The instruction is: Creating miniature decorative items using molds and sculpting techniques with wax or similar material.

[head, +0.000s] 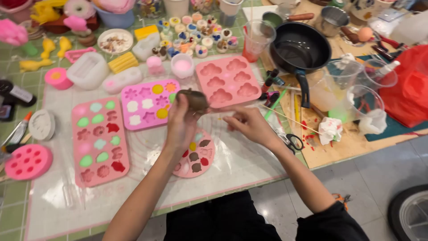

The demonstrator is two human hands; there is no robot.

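left hand (pixel 180 122) raised over the middle of the white mat (pixel 232 165), fingers pinched round a small dull-brown lump (pixel 192 100), soft-looking, maybe a cast piece or little cup; right hand (pixel 249 125) just beside it, fingertips drawn together, whether on something thin i cannot tell. reads as mid-casting: round pink mould (pixel 196 156) under the wrist partly filled, long pink mould (pixel 100 140) near the mat's left edge full of matte green, red, white shapes; handling the lump likely wants a gentle, steady pinch

Pink flower mould (pixel 150 103) holds yellow and white fillings; black pan (pixel 300 48); red bag (pixel 406 85).
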